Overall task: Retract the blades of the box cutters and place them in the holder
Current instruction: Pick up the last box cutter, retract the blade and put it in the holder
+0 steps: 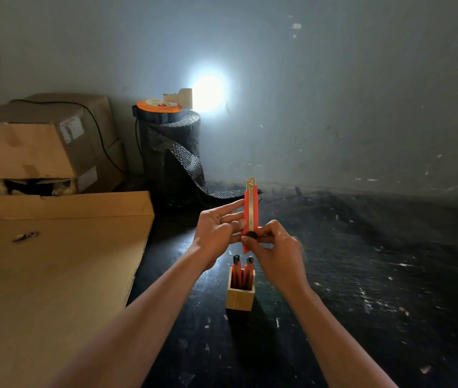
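A red box cutter [250, 204] stands upright in both hands above the dark floor, its metal tip poking out at the top. My left hand [218, 232] grips its body from the left. My right hand [274, 252] holds the lower end, thumb on the black slider knob [251, 235]. Just below stands a small wooden holder [239, 296] with two red box cutters [242, 271] upright inside, black ends up.
A large flat cardboard sheet [54, 275] lies at the left with a small metal object [24, 236] on it. Stacked cardboard boxes [40, 147] sit behind it. A black bubble-wrap roll [173, 155] carries an orange reel and a bright lamp [207, 92].
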### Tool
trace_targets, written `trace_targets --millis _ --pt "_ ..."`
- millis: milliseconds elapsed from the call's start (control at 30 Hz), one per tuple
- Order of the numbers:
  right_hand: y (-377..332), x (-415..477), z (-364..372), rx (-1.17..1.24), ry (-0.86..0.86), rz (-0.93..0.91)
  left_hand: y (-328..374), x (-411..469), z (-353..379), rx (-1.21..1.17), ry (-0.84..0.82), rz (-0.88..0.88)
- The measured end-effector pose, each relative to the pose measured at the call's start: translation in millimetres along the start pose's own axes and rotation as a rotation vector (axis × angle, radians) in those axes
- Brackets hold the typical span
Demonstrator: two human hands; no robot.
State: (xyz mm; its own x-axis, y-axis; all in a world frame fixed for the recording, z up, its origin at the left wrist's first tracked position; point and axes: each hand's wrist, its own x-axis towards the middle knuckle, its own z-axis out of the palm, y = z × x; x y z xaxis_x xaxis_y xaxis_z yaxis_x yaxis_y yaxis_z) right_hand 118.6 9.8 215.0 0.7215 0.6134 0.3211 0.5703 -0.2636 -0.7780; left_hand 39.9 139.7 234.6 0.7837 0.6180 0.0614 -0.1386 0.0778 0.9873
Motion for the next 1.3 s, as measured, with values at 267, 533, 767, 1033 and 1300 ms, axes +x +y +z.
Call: trace_targets --millis 267,533,767,1033,1300 --pt "2.6 16.4 -4.8 0.167 -0.032 0.026 -8.5 -2.0 -4.1 -0.024 -0.057 -0.01" --pt "24.4 35.4 -1.3 0.265 -0.062 0.084 -49.5 1.9 -3.0 0.005 -0.025 -0.07" --pt "73.0 35.8 20.7 0.193 -0.084 0.088 -118.6 13.8 -20.5 0.371 0.249 -0.15" --pt "123.0 34.4 59.3 0.08 -0.103 0.178 -184.2 9.1 -24.0 0.601 0.121 -0.38" --pt "156.6 31.9 88.9 -0.042 -0.213 0.286 -211.0 20.2 -23.4 0.623 0.116 -0.412"
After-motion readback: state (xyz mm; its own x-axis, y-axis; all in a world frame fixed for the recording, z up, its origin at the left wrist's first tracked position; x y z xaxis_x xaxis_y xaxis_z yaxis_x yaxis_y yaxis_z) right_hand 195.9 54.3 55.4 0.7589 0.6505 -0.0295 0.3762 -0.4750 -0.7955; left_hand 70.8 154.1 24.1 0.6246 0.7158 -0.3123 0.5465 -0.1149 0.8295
